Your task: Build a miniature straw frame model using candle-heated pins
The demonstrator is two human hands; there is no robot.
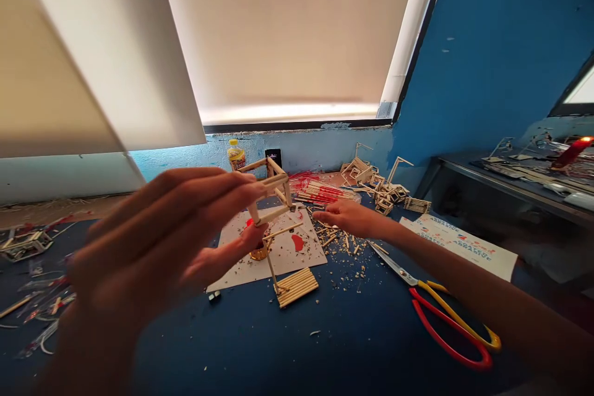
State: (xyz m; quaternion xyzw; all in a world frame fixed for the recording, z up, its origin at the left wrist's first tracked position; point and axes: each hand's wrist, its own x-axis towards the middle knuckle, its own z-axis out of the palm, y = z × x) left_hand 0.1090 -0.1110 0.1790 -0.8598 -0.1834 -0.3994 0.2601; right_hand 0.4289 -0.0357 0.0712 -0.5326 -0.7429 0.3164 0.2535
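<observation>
In the left hand (158,235), raised over the desk (223,352): an open stick frame (277,179), grasped between fingers and thumb. Best pinched lightly along the bars, judging by such slender pieces, with pressure kept off the corners; likely to twist or part at a joint under a hard squeeze. Worth holding steady, too, and clear of the stick platform (300,288), tall at one corner, on the nearer part of the desk. Beneath the frame in view, a littered white sheet (310,257). Over scattered stick scraps (343,249), the right hand (346,218), fingers curled; impossible to tell if holding anything. Wise to reach slowly there, with scissors (404,275) lying close by, blades aimed at the scraps. Toward the back edge, red-and-tan sticks (322,192); toward the back right corner, a heap of stick frames (366,174).
</observation>
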